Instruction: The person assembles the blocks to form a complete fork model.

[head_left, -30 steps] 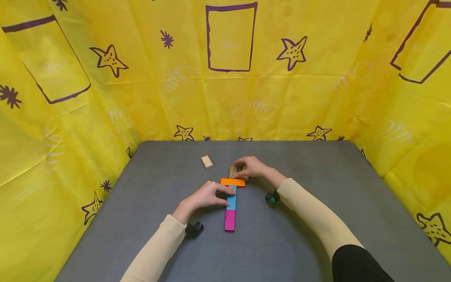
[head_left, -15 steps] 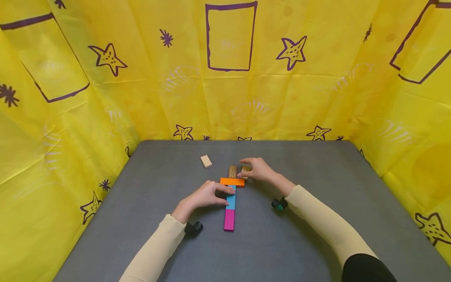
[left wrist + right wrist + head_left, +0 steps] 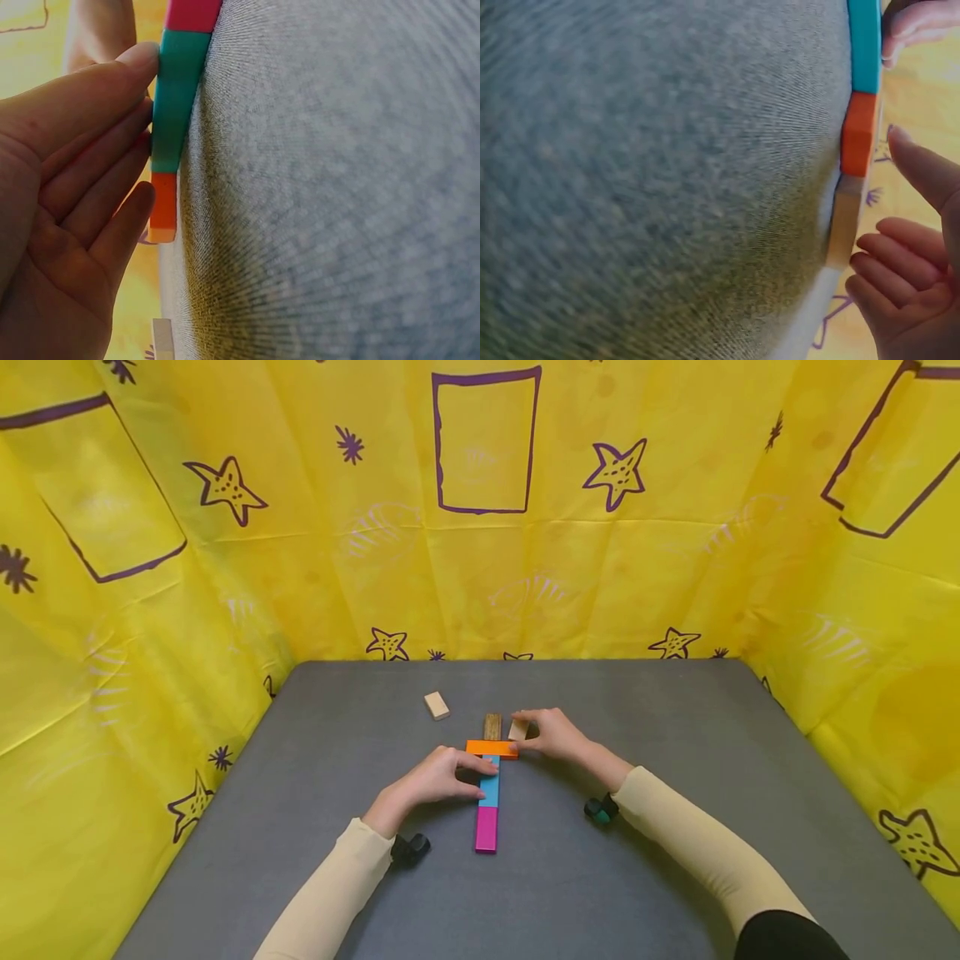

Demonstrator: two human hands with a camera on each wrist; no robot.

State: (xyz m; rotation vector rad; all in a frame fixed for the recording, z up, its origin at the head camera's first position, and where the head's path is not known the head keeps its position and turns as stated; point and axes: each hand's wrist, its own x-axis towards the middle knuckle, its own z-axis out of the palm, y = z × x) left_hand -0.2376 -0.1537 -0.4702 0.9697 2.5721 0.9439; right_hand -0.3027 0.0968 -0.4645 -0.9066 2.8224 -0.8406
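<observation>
On the table, a blue block (image 3: 490, 789) and a magenta block (image 3: 486, 831) lie end to end, with an orange block (image 3: 491, 749) crosswise at their far end. A dark brown wooden block (image 3: 492, 727) continues the line beyond it. My left hand (image 3: 431, 778) rests its thumb and fingertips on the blue block, fingers loosely extended. Beside the brown block lies a pale wooden block (image 3: 517, 730). My right hand (image 3: 555, 733) stands around it, index finger near its far end and thumb near the orange block. In the right wrist view the thumb (image 3: 911, 154) stays apart from the blocks.
Another pale wooden block (image 3: 437, 705) lies farther back on the left of the grey table (image 3: 360, 693). Yellow cloth (image 3: 480, 568) with purple drawings hangs at the back and both sides. Each wrist carries a small dark camera.
My right hand has drawn away from the brown block to the right and slightly toward me, now around the pale block. My left hand has stayed on the blue block.
</observation>
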